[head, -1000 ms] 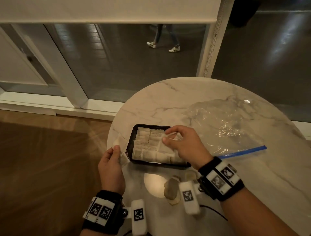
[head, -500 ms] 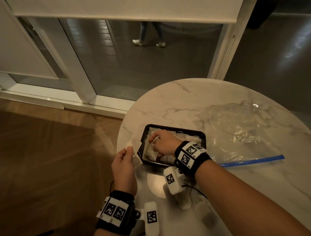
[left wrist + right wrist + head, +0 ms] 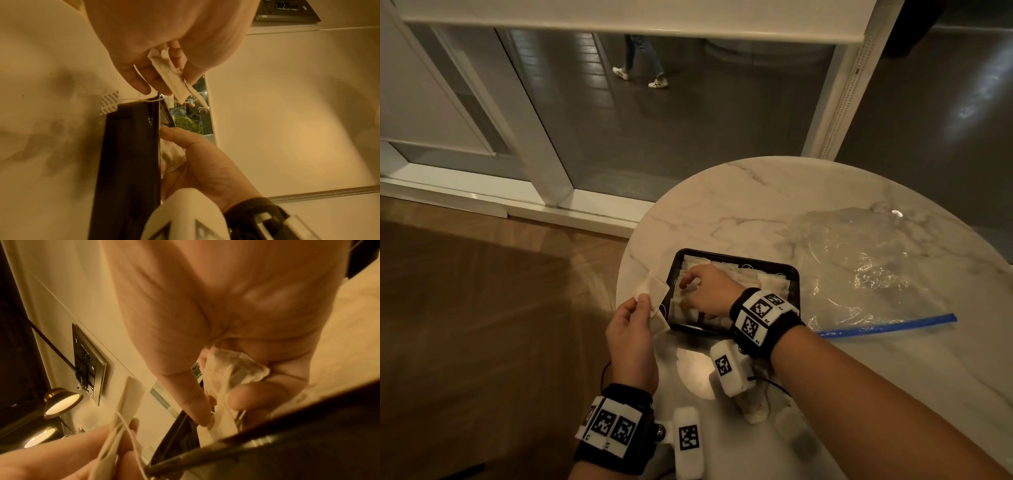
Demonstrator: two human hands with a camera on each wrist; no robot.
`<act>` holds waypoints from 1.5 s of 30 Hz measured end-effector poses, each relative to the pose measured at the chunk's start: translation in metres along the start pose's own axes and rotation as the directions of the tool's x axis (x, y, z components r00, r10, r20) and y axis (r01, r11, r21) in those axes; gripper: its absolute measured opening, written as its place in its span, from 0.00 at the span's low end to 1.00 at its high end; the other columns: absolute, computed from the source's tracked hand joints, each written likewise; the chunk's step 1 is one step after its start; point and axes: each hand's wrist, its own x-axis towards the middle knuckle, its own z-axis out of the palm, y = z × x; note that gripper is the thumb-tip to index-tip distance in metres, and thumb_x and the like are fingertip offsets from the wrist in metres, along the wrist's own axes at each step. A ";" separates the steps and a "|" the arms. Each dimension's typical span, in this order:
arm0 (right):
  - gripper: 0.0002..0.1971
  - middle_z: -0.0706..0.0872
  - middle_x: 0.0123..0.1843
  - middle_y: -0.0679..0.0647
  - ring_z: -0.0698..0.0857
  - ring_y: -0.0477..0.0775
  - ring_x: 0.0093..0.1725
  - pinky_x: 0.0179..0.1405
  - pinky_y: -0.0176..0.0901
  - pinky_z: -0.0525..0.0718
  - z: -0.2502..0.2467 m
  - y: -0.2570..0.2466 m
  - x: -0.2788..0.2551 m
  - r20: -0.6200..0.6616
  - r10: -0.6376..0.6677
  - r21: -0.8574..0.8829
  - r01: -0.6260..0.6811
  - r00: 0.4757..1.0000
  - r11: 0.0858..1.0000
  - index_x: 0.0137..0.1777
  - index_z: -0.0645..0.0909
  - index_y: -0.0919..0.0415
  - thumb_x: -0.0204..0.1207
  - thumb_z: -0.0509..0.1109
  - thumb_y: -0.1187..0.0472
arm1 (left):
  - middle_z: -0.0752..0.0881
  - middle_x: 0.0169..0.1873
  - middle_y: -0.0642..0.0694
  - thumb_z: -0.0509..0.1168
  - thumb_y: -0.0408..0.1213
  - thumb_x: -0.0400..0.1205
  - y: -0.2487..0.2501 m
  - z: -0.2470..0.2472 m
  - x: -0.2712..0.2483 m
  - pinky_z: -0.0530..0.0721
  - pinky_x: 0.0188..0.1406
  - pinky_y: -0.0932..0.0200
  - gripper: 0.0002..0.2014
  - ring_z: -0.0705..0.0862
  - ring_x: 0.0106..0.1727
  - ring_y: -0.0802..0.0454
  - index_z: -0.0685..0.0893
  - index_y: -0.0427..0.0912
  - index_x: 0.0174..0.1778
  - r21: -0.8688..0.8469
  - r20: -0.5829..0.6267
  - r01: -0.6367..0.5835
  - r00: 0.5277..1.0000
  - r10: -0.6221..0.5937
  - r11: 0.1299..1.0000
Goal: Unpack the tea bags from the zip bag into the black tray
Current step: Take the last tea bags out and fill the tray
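Observation:
A black tray [image 3: 792,274] lined with several pale tea bags [image 3: 774,284] sits on the round marble table [image 3: 722,205]. My right hand [image 3: 698,291] reaches into the tray's left part, thumb and fingers curled round a tea bag [image 3: 236,369] there. Just left of the tray, my left hand [image 3: 637,308] pinches two tea bags [image 3: 654,291] held up in the air; a string and paper tag [image 3: 110,104] hang from them. The clear zip bag [image 3: 859,267] with its blue zipper strip [image 3: 887,327] lies flat to the right of the tray.
The table's curved edge [image 3: 619,291] runs close to the tray's left side, with wooden floor [image 3: 482,308] below. Behind the table stand a window and white frame [image 3: 544,137]. A person's legs [image 3: 643,68] walk past outside the glass.
My right hand moved from the tray's right part across to its left part and lower among the tea bags. The left hand kept holding its tea bags beside the tray.

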 end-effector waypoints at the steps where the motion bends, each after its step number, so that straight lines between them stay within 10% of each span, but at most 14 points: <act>1: 0.15 0.78 0.52 0.49 0.83 0.51 0.39 0.28 0.39 0.84 -0.001 0.000 0.000 -0.005 0.002 0.010 -0.002 1.000 1.000 0.61 0.81 0.52 0.76 0.74 0.65 | 0.92 0.55 0.38 0.68 0.40 0.86 0.000 0.000 0.000 0.87 0.65 0.39 0.10 0.90 0.60 0.40 0.88 0.41 0.59 -0.001 -0.003 0.000 1.000 0.000 1.000; 22: 0.17 0.79 0.72 0.52 0.82 0.52 0.62 0.45 0.35 0.77 -0.005 0.006 0.000 -0.030 -0.082 -0.085 0.079 0.996 0.993 0.62 0.84 0.51 0.75 0.79 0.63 | 0.92 0.55 0.38 0.68 0.39 0.87 -0.002 0.000 0.002 0.86 0.66 0.38 0.08 0.89 0.61 0.39 0.89 0.41 0.57 -0.009 0.001 -0.031 1.000 0.031 0.999; 26: 0.15 0.80 0.54 0.48 0.84 0.48 0.38 0.27 0.35 0.81 -0.008 0.006 -0.003 -0.020 -0.048 -0.016 0.048 0.999 0.999 0.62 0.83 0.51 0.77 0.77 0.62 | 0.91 0.55 0.39 0.68 0.40 0.86 0.000 0.000 0.003 0.88 0.62 0.42 0.07 0.89 0.59 0.42 0.89 0.44 0.56 -0.003 -0.001 -0.036 0.999 0.036 0.999; 34: 0.16 0.79 0.47 0.46 0.84 0.48 0.33 0.29 0.39 0.86 -0.016 0.007 -0.007 -0.039 -0.027 0.051 0.029 0.999 0.998 0.56 0.83 0.51 0.73 0.79 0.68 | 0.92 0.55 0.40 0.68 0.40 0.86 -0.001 0.000 0.004 0.86 0.66 0.40 0.08 0.89 0.61 0.40 0.89 0.42 0.57 -0.006 -0.015 -0.045 0.999 0.045 0.999; 40: 0.19 0.80 0.67 0.54 0.90 0.55 0.42 0.29 0.40 0.87 -0.011 0.009 -0.005 -0.047 -0.018 0.005 0.019 0.999 1.000 0.53 0.83 0.50 0.70 0.79 0.73 | 0.92 0.55 0.39 0.69 0.40 0.86 -0.001 0.003 0.003 0.86 0.66 0.38 0.08 0.89 0.61 0.39 0.89 0.42 0.56 0.001 -0.019 -0.037 0.999 0.037 0.999; 45: 0.18 0.78 0.46 0.46 0.83 0.44 0.33 0.18 0.30 0.78 -0.008 0.011 -0.006 -0.038 -0.024 0.022 0.024 0.999 0.999 0.59 0.84 0.57 0.73 0.74 0.76 | 0.91 0.56 0.38 0.68 0.40 0.86 -0.001 0.005 0.002 0.87 0.64 0.41 0.09 0.89 0.60 0.42 0.88 0.41 0.58 0.020 0.000 -0.040 0.999 0.040 0.999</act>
